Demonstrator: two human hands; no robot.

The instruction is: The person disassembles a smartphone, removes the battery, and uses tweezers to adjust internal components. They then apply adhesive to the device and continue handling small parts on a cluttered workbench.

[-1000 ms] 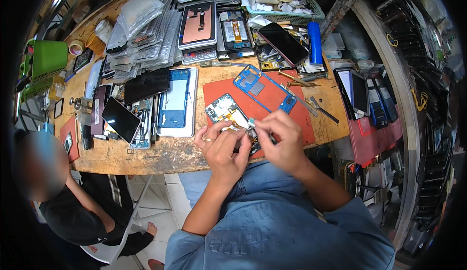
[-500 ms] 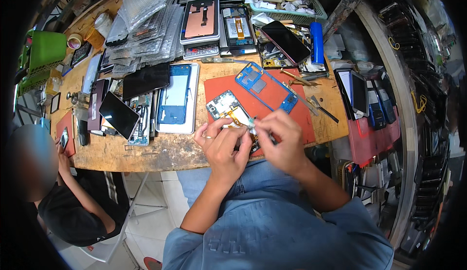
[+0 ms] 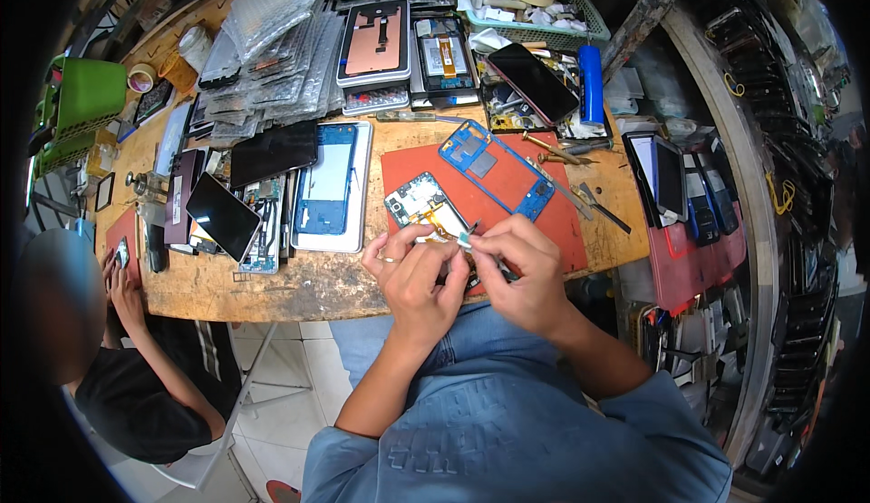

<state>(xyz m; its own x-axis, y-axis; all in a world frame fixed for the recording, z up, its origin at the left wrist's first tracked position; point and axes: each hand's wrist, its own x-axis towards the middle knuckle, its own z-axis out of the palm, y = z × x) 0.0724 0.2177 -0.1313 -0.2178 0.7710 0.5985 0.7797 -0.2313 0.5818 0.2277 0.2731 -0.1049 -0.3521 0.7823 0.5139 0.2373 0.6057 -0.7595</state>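
Observation:
An opened phone (image 3: 419, 192) with its circuit board and an orange ribbon cable showing lies on a red mat (image 3: 399, 160); my hands cover its near end. My left hand (image 3: 415, 276) is closed over that end, thumb and fingers drawn together; what they grip is hidden. In a pinch, my right hand (image 3: 524, 272) holds a small pale teal piece (image 3: 465, 239) against my left fingertips. Past my right hand, a blue phone mid-frame (image 3: 497, 169) rests at a slant on the mat.
Left of the mat stand a white-edged blue phone housing (image 3: 324, 181) and a black phone (image 3: 222, 217). Tweezers (image 3: 603, 207) and screwdrivers (image 3: 555, 148) lie right. Behind are stacked plastic trays (image 3: 272, 59) and a teal basket (image 3: 535, 27). Another person's hands (image 3: 124, 290) work at far left.
My right fingertips and the small teal piece have shifted slightly down and left, close against my left fingertips. My left hand has hardly moved. The other person's hands have shifted a little.

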